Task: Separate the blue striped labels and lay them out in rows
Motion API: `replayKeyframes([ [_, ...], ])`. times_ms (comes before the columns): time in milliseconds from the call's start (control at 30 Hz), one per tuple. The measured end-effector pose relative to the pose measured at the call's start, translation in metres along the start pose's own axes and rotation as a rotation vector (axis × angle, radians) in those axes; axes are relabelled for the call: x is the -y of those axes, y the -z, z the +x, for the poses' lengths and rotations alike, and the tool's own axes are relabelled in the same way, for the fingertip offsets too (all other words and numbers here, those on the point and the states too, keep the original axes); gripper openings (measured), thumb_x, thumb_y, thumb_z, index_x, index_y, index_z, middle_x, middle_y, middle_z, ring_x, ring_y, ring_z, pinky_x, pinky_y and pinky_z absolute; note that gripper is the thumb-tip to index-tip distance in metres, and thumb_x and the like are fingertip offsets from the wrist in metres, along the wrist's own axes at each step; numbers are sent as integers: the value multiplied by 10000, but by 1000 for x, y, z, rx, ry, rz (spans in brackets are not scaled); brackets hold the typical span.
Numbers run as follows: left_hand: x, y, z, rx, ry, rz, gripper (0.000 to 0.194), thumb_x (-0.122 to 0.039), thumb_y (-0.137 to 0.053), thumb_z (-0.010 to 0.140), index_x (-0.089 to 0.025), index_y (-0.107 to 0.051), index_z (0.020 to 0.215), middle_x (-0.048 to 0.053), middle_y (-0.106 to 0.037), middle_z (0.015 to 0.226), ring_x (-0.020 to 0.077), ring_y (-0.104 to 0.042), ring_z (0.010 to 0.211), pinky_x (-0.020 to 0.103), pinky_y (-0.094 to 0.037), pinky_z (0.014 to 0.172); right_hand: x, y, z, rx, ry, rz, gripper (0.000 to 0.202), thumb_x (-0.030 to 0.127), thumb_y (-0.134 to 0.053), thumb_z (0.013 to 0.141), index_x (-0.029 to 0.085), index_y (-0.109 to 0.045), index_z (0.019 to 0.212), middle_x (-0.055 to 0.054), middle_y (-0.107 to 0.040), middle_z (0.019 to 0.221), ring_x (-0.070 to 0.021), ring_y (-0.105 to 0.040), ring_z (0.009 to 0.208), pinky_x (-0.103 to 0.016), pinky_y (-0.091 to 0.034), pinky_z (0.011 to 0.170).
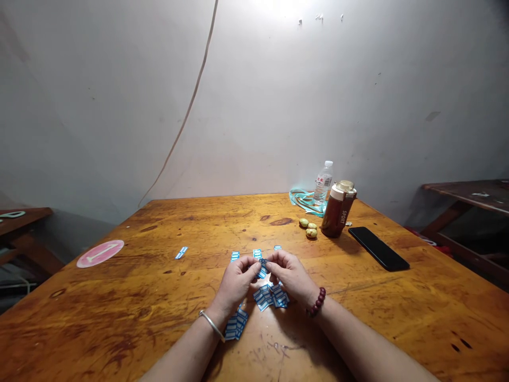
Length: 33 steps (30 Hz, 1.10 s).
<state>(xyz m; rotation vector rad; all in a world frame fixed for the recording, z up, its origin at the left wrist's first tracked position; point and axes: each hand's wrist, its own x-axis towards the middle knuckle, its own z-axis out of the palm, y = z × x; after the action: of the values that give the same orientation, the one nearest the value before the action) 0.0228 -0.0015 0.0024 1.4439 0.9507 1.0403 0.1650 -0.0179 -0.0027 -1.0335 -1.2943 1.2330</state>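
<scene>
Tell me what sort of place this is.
Likely a plain indoor room, perhaps a small eatery, though that is uncertain: a worn wooden table bearing a pink sticker, another table at the right, and a scuffed, marked wall.

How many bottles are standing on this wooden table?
2: a clear bottle near the far edge of the table, and a brown bottle marked SPORT, nearer and slightly right. None seem hidden.

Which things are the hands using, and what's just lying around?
Being used:
Blue-and-white piece, between left hand and right hand
Matching pieces close by

Just lying around:
Brown bottle
Clear bottle
Black phone
Yellowish lumps
Turquoise ribbon
Pink disc
</scene>
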Motion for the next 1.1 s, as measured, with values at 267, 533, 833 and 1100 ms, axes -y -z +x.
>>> replayKeyframes([
  [267,1,0,1,-26,44,-74,222,-344,-579,670,-126,-545,641,-29,-489,554,64,-417,495,177,-341,477,9,-1,-2,-51,-77,22,129,274,-535,687,147,-522,708,48,-497,515,-60,-447,423,-172,-334,403],
  [533,1,1,0,8,158,-290,209,-332,-611,638,-133,-576,691,-8,-539,642,72,-472,553,180,-381,518,8,2,2,-29,-78,76,153,291,-551,669,144,-511,685,51,-489,478,-64,-441,408,-182,-323,402],
  [833,2,-1,1,-74,30,-77,222,-361,-557,677,-140,-546,683,-27,-516,617,73,-459,536,188,-391,513,10,1,1,-20,-100,89,123,263,-537,670,146,-502,684,51,-484,457,-64,-437,399,-184,-321,404],
  [1100,-1,-1,-2,-119,-164,146,170,-320,-503,726,-155,-540,733,-20,-526,642,82,-469,549,192,-375,518,6,1,0,-13,-72,57,108,256,-518,687,151,-496,693,51,-485,482,-64,-442,418,-176,-325,407],
])
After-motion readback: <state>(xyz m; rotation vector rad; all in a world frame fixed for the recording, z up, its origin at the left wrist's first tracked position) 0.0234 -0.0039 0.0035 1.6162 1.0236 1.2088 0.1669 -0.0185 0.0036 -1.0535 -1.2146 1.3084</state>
